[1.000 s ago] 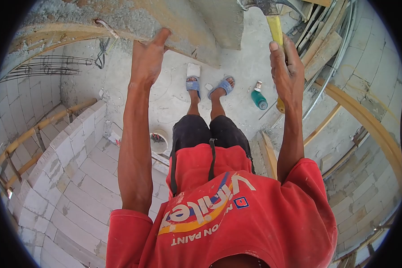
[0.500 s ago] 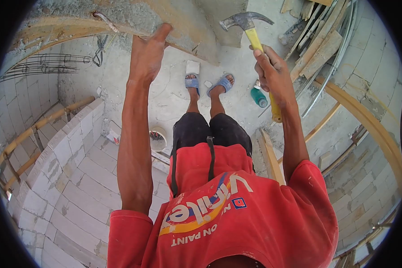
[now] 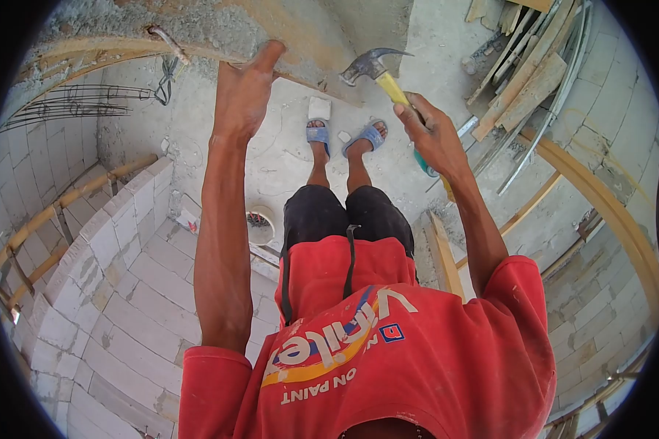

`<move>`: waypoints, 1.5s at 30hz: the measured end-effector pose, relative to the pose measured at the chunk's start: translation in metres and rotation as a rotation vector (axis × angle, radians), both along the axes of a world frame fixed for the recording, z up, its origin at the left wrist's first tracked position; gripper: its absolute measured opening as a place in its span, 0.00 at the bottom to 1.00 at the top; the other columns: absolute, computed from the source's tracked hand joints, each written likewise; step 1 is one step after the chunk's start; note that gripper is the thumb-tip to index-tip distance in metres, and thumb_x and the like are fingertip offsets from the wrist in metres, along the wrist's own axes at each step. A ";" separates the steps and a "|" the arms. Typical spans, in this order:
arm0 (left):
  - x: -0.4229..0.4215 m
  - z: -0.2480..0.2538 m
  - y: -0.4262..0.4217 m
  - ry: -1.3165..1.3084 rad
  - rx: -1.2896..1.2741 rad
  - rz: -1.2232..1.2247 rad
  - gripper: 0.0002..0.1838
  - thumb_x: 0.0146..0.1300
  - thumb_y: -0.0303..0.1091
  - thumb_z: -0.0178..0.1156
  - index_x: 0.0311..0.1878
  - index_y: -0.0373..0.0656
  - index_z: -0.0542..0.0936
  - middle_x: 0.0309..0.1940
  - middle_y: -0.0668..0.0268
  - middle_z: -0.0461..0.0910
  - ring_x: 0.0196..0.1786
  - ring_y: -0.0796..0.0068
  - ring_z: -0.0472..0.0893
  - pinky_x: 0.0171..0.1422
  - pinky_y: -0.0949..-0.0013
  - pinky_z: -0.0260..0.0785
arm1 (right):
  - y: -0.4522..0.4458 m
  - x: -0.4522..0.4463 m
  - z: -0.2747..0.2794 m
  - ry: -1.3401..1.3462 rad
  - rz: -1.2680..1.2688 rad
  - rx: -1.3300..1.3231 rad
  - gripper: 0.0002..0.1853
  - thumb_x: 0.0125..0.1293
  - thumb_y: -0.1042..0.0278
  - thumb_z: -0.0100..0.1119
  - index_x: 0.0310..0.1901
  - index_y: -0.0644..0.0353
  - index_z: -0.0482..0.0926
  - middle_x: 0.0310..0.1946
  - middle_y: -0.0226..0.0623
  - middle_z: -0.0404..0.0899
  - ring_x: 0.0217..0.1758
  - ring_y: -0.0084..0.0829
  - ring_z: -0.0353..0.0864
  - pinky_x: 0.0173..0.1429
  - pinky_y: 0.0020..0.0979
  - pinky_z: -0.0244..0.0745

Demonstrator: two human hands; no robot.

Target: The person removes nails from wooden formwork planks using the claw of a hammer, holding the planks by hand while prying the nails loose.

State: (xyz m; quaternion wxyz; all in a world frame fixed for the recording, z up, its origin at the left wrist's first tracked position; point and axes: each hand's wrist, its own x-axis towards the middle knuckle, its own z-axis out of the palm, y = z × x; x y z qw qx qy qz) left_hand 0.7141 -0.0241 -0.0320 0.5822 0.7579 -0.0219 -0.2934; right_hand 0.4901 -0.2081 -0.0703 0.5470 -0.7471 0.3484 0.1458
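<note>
My right hand (image 3: 433,135) is closed round the yellow handle of a claw hammer (image 3: 392,88). The hammer's metal head is up and to the left, close to the right end of a cement-crusted wooden board (image 3: 311,55). My left hand (image 3: 243,99) grips the lower edge of that board, thumb on its face and fingers hidden behind it. A bent metal rod (image 3: 170,45) sticks out of the board left of this hand.
Behind my right wrist stands a partly hidden green bottle (image 3: 424,162). Scrap planks (image 3: 523,80) lie at the upper right. A white bucket (image 3: 260,225) is by my legs, and a low block wall (image 3: 110,234) runs along the left. Rebar (image 3: 73,104) lies at the far left.
My right hand has swung the hammer leftward and down in the view, bringing its head nearer the board. My left hand keeps its hold on the board.
</note>
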 end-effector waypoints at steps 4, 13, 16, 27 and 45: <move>0.000 -0.001 0.000 -0.029 0.000 -0.023 0.19 0.65 0.31 0.68 0.53 0.28 0.79 0.53 0.57 0.80 0.53 0.65 0.82 0.60 0.58 0.79 | -0.012 0.010 0.043 -0.218 -0.151 -0.362 0.21 0.80 0.54 0.57 0.63 0.62 0.79 0.31 0.45 0.82 0.27 0.33 0.79 0.36 0.35 0.75; -0.005 -0.002 -0.001 -0.054 0.011 0.015 0.20 0.65 0.37 0.67 0.52 0.30 0.82 0.48 0.63 0.83 0.48 0.73 0.78 0.57 0.67 0.70 | 0.032 0.014 0.014 -0.314 0.091 -0.279 0.19 0.79 0.61 0.58 0.64 0.63 0.77 0.32 0.55 0.84 0.30 0.46 0.86 0.38 0.41 0.79; -0.002 0.001 -0.002 -0.009 -0.019 0.028 0.20 0.65 0.37 0.67 0.52 0.30 0.82 0.48 0.63 0.83 0.48 0.73 0.78 0.57 0.67 0.70 | 0.018 0.020 0.039 -0.304 -0.045 -0.250 0.19 0.80 0.61 0.57 0.64 0.63 0.77 0.27 0.49 0.81 0.27 0.38 0.82 0.35 0.39 0.76; -0.002 0.003 -0.003 -0.007 -0.011 0.032 0.24 0.66 0.37 0.67 0.58 0.30 0.79 0.53 0.62 0.82 0.54 0.72 0.78 0.60 0.68 0.71 | 0.053 -0.014 -0.014 -0.269 0.019 -0.259 0.19 0.79 0.62 0.56 0.64 0.64 0.75 0.40 0.64 0.85 0.40 0.62 0.86 0.42 0.46 0.79; -0.026 -0.008 -0.039 -0.216 -0.092 -0.071 0.22 0.71 0.37 0.64 0.59 0.28 0.77 0.61 0.54 0.78 0.61 0.66 0.73 0.69 0.61 0.64 | 0.195 -0.053 -0.012 -0.126 -1.313 0.915 0.14 0.79 0.50 0.58 0.43 0.50 0.68 0.20 0.19 0.59 0.13 0.14 0.58 0.17 0.21 0.58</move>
